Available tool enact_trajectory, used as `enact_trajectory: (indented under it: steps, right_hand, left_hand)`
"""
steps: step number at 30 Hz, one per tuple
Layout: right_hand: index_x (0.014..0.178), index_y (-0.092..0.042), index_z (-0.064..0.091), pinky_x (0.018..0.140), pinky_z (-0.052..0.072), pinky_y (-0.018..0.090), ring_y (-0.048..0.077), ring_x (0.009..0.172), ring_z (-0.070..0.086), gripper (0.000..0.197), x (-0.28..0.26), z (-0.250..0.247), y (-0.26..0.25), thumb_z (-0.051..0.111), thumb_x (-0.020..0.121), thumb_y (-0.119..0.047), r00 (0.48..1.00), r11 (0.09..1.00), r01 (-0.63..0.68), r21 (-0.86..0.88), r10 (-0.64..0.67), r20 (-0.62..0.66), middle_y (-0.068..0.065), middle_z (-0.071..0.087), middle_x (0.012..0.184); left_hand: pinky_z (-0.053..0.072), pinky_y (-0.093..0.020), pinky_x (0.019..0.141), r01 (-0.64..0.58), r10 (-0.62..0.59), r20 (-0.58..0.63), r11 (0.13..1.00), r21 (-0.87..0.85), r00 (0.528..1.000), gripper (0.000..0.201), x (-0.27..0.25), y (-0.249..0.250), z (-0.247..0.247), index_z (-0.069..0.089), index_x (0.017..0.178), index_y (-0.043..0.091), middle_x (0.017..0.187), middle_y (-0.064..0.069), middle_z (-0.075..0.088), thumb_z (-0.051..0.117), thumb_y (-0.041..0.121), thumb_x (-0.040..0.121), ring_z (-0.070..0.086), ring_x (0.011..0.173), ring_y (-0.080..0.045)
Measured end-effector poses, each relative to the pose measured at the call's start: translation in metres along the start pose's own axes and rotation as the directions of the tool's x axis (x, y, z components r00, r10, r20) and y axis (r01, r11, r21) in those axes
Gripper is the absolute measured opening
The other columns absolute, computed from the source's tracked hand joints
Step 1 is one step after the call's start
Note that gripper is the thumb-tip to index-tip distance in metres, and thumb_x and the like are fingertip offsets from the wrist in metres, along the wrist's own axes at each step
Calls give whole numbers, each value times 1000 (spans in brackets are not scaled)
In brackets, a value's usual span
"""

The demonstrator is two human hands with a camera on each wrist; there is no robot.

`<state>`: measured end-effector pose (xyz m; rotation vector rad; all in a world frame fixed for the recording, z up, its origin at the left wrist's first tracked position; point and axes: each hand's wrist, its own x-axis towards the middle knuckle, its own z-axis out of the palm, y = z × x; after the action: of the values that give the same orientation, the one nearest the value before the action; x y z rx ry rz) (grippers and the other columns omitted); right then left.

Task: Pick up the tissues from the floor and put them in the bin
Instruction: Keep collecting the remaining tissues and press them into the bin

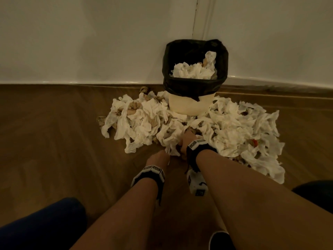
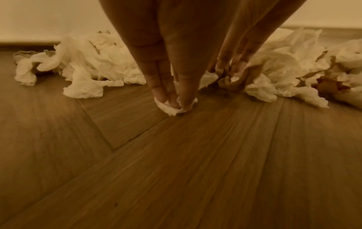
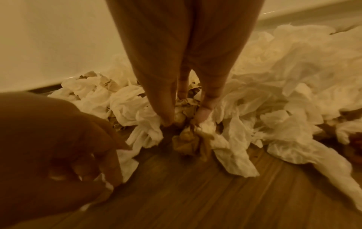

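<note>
From the head view, the bin (image 1: 193, 98) stood at the far wall, its black liner (image 1: 180, 87) folded over the rim, with a layer of tissues already inside. That part I judged done, but most of the work was left: a broad heap of tissues (image 1: 243, 127) lay on the floor (image 1: 54, 141) around the bin's near side, spreading left and right. My right hand (image 1: 186, 143) was sunk into the near edge of the heap, and my left hand (image 1: 158, 158) reached down just beside it.

In the left wrist view, my left hand's fingertips (image 2: 162, 94) pinched a small scrap of tissue (image 2: 172, 108) against the bare floor, a little apart from the heap.

In the right wrist view, my right hand's fingers (image 3: 166, 108) closed on a mixed clump of white and brown crumpled tissue (image 3: 188, 139) at the heap's near edge. Nothing was lifted clear yet, so both handfuls had still to go into the bin.
</note>
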<state>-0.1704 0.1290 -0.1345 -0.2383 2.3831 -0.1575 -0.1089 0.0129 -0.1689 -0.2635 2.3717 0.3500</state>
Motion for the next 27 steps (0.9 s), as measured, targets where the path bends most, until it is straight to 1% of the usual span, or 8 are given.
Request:
enact_trajectory:
  steps: [3, 7, 10, 13, 16, 19, 23, 27]
  right_hand:
    - [141, -6, 36, 106, 38, 38, 30, 134, 36, 51, -4, -7, 2, 51, 95, -16, 998, 1000, -22, 7, 23, -61, 14, 29, 150]
    - [138, -7, 34, 107, 35, 40, 28, 132, 36, 48, -5, -13, 7, 51, 95, -18, 990, 993, -80, 86, 90, -109, 11, 31, 146]
    - [133, -8, 36, 102, 37, 40, 31, 126, 41, 44, -8, -14, 11, 52, 93, -16, 982, 986, -72, 154, 97, -161, 14, 37, 140]
    - [126, -10, 39, 95, 41, 40, 34, 115, 49, 38, -12, -14, 14, 52, 91, -12, 976, 971, -38, 234, 87, -201, 14, 43, 130]
    - [124, -14, 38, 88, 43, 41, 35, 105, 53, 46, -17, -15, 20, 58, 83, -5, 971, 954, -16, 300, 86, -223, 13, 45, 125]
    - [136, -18, 28, 88, 49, 46, 39, 110, 52, 66, -21, -19, 24, 60, 80, -1, 968, 913, 8, 408, 94, -231, 15, 38, 134]
    - [133, -12, 39, 98, 42, 38, 32, 120, 45, 49, -29, -28, 31, 58, 88, -13, 964, 912, 35, 408, 76, -253, 14, 36, 137]
    - [121, -16, 52, 83, 45, 30, 30, 107, 54, 38, -44, -46, 35, 60, 85, -16, 935, 841, 55, 539, 146, -323, 14, 47, 125]
  left_hand:
    - [45, -37, 79, -99, 102, -33, 992, 79, 994, 32, 0, -4, 4, 44, 125, 10, 121, -13, 52, 44, 15, 94, 55, 108, -31]
    - [46, -40, 80, -109, 106, -89, 994, -27, 990, 60, 1, -13, 12, 21, 143, 23, 124, -15, 51, 52, 19, 91, 54, 110, -33]
    - [44, -36, 86, -120, 124, -74, 991, 54, 990, 39, -1, -15, 13, 41, 132, 15, 127, -14, 47, 47, 20, 94, 51, 113, -31]
    - [42, -30, 75, -84, 85, -186, 996, 15, 979, 28, -7, -19, 20, 52, 120, 14, 129, -11, 45, 49, 17, 93, 55, 106, -28]
    - [42, -29, 74, -57, 48, -226, 998, -35, 973, 28, -13, -20, 15, 52, 120, 12, 134, -12, 41, 49, 17, 93, 56, 106, -28]
    - [44, -34, 88, -94, 77, -196, 993, -76, 978, 28, -13, -18, -1, 50, 121, 10, 128, -12, 49, 44, 21, 95, 52, 112, -28]
    - [42, -31, 71, -153, 85, -339, 971, -181, 937, 13, -23, -15, -26, 49, 104, 11, 108, -14, 59, 46, 15, 92, 55, 87, -24]
    - [43, -32, 70, -301, 161, -475, 925, -234, 865, 45, -36, -4, -53, 39, 130, 17, 112, -16, 56, 50, 6, 88, 57, 89, -30]
